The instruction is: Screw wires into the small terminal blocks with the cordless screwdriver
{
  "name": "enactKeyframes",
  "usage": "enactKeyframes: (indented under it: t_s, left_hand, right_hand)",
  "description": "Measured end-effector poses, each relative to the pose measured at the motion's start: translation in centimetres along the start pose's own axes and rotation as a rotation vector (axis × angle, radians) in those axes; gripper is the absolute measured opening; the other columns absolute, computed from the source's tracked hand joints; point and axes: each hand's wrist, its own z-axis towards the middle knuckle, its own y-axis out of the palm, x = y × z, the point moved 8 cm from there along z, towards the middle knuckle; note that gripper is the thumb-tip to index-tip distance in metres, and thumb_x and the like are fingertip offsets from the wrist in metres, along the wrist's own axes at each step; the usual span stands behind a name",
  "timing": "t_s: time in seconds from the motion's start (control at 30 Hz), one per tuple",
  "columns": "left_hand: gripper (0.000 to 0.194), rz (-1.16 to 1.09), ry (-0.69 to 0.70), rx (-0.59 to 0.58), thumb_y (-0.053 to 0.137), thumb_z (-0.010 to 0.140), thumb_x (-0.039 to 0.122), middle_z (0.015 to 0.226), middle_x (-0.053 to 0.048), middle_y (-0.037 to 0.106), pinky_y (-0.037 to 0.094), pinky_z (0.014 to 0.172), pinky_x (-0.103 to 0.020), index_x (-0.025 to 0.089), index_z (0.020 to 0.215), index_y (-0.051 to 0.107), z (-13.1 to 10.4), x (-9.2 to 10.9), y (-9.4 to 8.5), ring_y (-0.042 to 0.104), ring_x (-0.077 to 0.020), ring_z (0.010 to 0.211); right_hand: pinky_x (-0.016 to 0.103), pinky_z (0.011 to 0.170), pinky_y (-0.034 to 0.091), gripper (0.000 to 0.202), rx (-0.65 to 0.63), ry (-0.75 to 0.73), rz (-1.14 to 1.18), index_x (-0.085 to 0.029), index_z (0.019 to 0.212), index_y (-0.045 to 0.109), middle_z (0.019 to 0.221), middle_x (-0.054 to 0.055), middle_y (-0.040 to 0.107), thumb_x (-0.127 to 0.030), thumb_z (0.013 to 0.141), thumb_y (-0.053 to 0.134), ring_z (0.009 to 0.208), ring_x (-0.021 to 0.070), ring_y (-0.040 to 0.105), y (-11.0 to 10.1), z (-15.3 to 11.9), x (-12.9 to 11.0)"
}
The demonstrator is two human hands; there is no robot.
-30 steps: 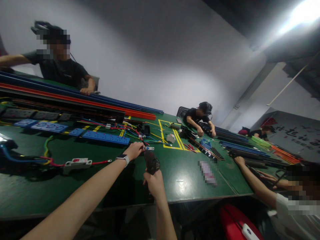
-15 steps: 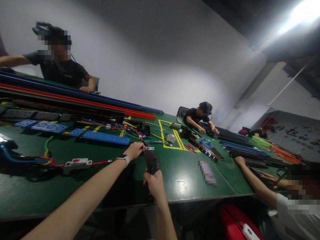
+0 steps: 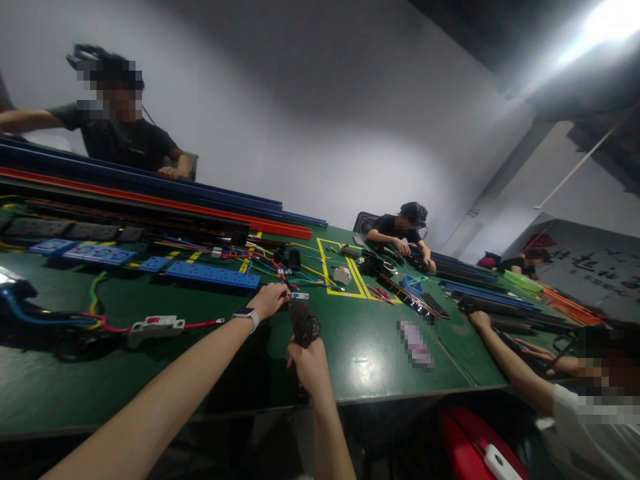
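My right hand (image 3: 309, 367) is closed round the grip of a dark power drill (image 3: 303, 323), its nose pointing away from me. At the drill's tip lies a small white circuit breaker (image 3: 300, 295) with a blue switch. My left hand (image 3: 271, 301), with a watch on its wrist, is closed on the breaker's left end; its fingertips are partly hidden. Just beyond the breaker runs a bundle of coloured wires (image 3: 286, 272). Left of my hands, another breaker (image 3: 157, 327) with a red switch has a red lead ending in a metal lug.
Blue socket strips (image 3: 213, 273) and long orange channels (image 3: 280, 227) lie on the green table (image 3: 360, 380). Red-handled pliers (image 3: 383, 295), a blue bin (image 3: 413, 287) and a blurred-out flat object (image 3: 416, 345) are to the right. Co-workers sit opposite and at my right.
My hands, the drill and the breaker stay in nearly the same place. Across the table, a co-worker's hands have shifted slightly.
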Motion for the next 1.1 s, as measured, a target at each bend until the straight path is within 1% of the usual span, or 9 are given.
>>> enactKeyframes:
  t_s: [0.2,0.4,0.8,1.1]
  left_hand:
    - [0.017,0.007,0.017,0.003,0.053,0.088,0.029,0.098,-0.007,0.069,0.04,0.089,-0.033,0.024,0.098,0.065,-0.01,0.02,0.16,0.06,-0.0225,0.097]
    - [0.017,0.007,0.003,-0.012,0.053,0.088,0.03,0.098,-0.007,0.069,0.04,0.09,-0.033,0.024,0.099,0.065,0.05,-0.1,0.18,0.059,-0.0226,0.098]
    - [0.018,0.011,0.008,0.007,0.051,0.089,0.029,0.096,-0.006,0.069,0.04,0.085,-0.032,0.024,0.098,0.065,-0.13,0.13,-0.12,0.059,-0.0225,0.096]
    - [0.017,0.003,0.011,0.005,0.052,0.089,0.03,0.097,-0.006,0.068,0.04,0.086,-0.033,0.025,0.098,0.065,-0.04,0.06,0.06,0.059,-0.023,0.096]
  right_hand:
    - [0.022,0.051,0.042,0.016,0.009,0.009,0.019,-0.017,0.08,0.062,0.057,-0.002,0.059,-0.017,0.07,0.048,0.053,0.0155,0.059,0.07,0.11,0.64]
    - [0.022,0.051,0.042,0.015,0.014,-0.019,0.038,-0.018,0.077,0.061,0.058,-0.001,0.059,-0.016,0.07,0.047,0.054,0.0152,0.058,0.03,0.16,0.4]
    - [0.022,0.05,0.041,0.017,0.026,0.036,0.024,-0.016,0.081,0.062,0.057,0.0,0.061,-0.017,0.07,0.048,0.054,0.016,0.059,-0.11,-0.07,0.48]
    - [0.022,0.052,0.041,0.016,0.016,-0.025,0.031,-0.017,0.078,0.062,0.058,-0.001,0.06,-0.017,0.071,0.048,0.054,0.0152,0.059,0.01,0.1,0.69]
